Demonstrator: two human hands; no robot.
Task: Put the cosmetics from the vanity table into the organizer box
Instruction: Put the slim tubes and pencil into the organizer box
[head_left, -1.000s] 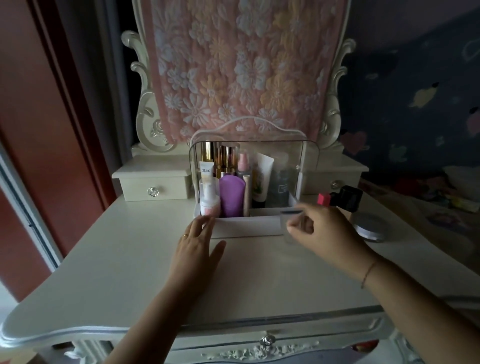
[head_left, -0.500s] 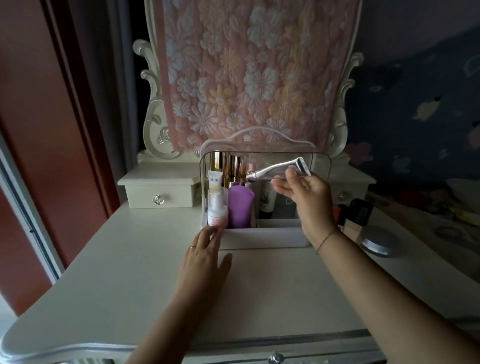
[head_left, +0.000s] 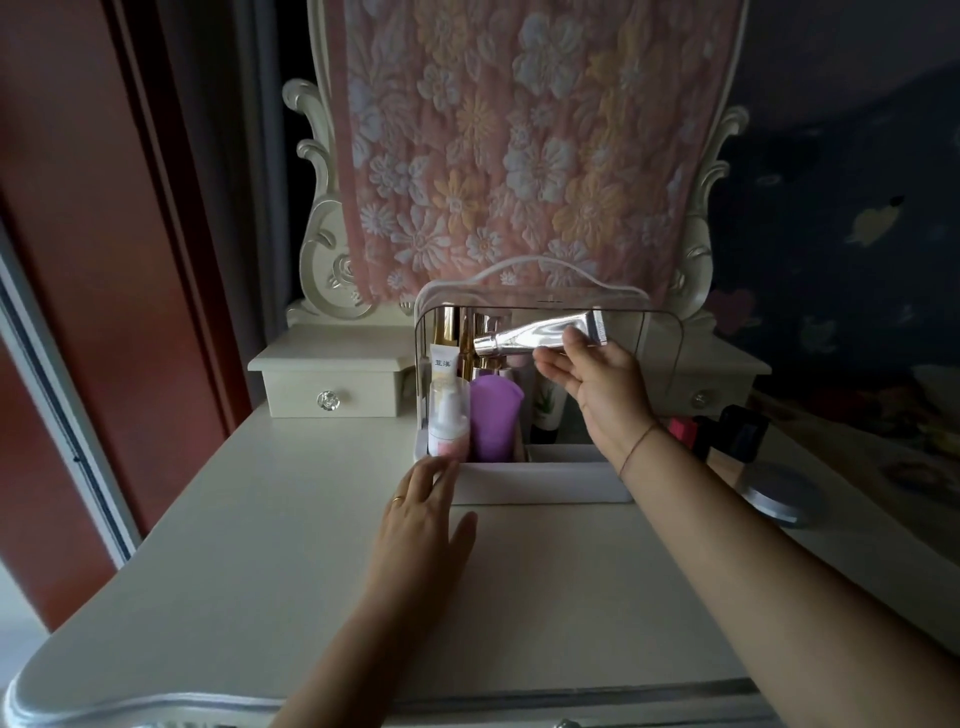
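Tube, silver, small, cap at its left end; held level above the organizer box, over the back compartments; right hand grip pinched on the tube near its crimped end, thumb against fingers. Handling, by judgement: light, soft-walled, glossy and so likely slippery; best taken mid-body or at the stiff crimp. Left hand flat on the desk, grip apart, fingertips at the box's front corner. Outstanding on the desk, right of the box: red lipstick; dark bottle; round compact.
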